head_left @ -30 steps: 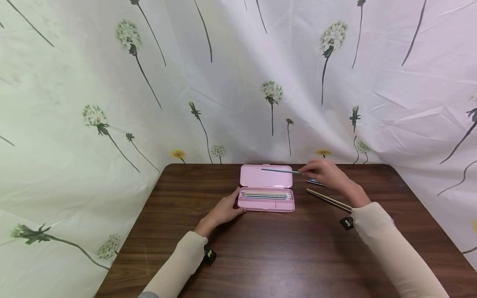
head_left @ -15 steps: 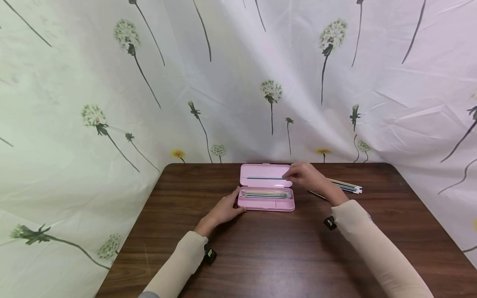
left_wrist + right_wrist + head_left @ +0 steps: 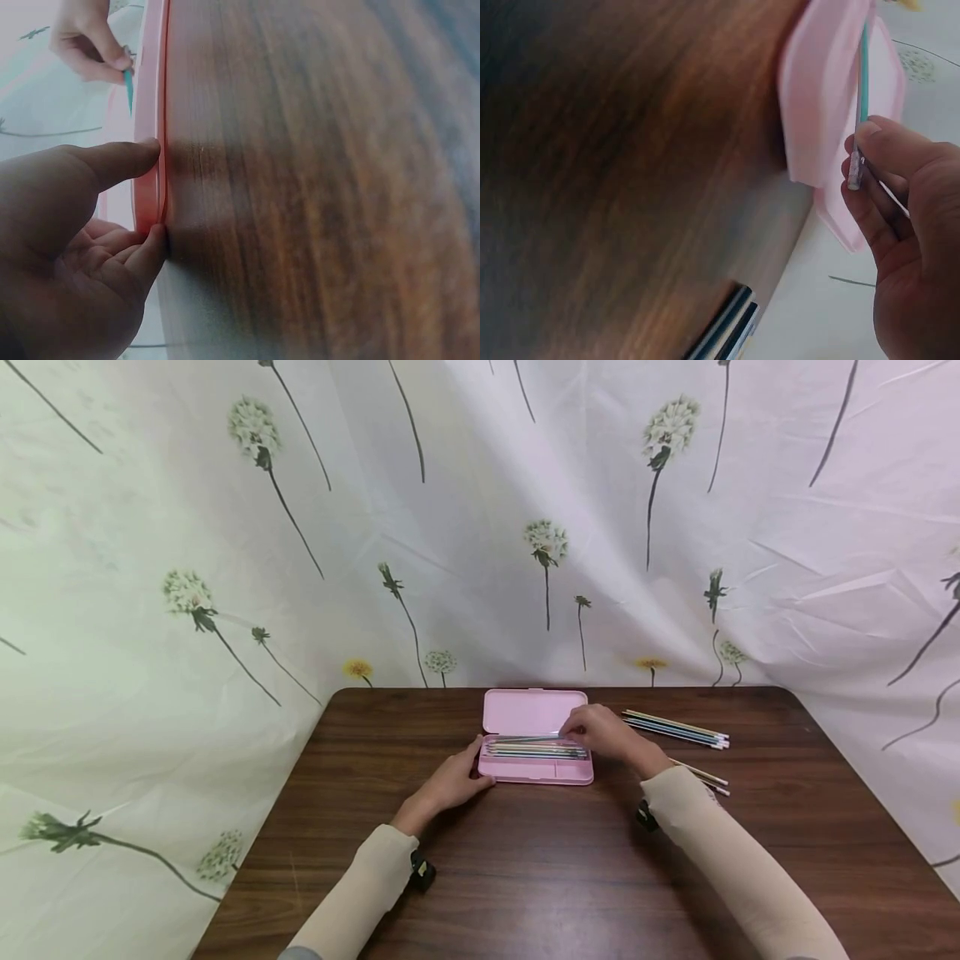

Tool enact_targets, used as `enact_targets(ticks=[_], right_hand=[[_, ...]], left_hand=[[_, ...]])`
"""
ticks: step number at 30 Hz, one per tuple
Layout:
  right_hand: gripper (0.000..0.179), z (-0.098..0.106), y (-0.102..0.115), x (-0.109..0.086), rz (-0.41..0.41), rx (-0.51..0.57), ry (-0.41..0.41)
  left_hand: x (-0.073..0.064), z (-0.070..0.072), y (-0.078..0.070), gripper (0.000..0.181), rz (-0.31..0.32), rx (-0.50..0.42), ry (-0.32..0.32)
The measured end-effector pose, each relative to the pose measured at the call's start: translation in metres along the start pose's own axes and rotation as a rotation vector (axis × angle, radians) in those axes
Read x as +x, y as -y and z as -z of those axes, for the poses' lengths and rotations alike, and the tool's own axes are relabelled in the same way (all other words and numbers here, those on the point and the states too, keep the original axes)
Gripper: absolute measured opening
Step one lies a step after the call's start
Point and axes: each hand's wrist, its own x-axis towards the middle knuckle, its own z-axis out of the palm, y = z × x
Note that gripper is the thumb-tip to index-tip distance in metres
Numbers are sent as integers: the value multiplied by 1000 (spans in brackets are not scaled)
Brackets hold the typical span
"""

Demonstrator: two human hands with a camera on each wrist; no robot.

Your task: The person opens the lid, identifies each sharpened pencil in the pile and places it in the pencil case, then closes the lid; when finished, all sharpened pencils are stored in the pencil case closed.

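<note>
A pink pencil case lies on the table with its lid folded back. Several pencils fill its rear compartment, while the front one and a small section at its right show bare pink. My left hand grips the case's left end, thumb on the front side and fingers around the corner. Over the rear compartment, my right hand pinches a teal pencil near its eraser end between thumb and fingers. That pencil points left, almost level, along the hinge side.
To the right of the case lies a row of several pencils. Nearer the front, a smaller group of pencils is partly covered by the right forearm. A flower-printed cloth hangs behind the brown table.
My right hand has carried the teal pencil left and down, from beyond the lid's right edge to the rear compartment. The left hand has stayed on the case.
</note>
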Motion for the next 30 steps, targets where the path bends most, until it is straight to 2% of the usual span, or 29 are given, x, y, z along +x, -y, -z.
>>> enact_targets(ticks=[4,12,18,22,23,26,29,30], right_hand=[[10,-5,1,1,1,-25,0],[10,-14,2,1,-11,-130,22],[9,-15,0,2,8,-144,17],[9,-7,1,-1,7,-95,6],[9,-4,1,-2,6,-82,3],[9,11,4,-7,-28,-45,-12],[10,28,2,-12,-26,-53,-49],[10,34,1,-15,-31,-55,-64]], left_hand=[[-1,0,-1,94,-4,-3,-7],[3,-5,5,94,25,-5,8],[3,-6,7,94,-13,22,-18],[-1,-2,0,94,-18,7,-29],[-3,2,-6,93,-8,-6,-23],[-4,6,-11,93,37,-51,2],[-1,3,-5,94,44,-42,10],[2,-2,3,95,42,-32,7]])
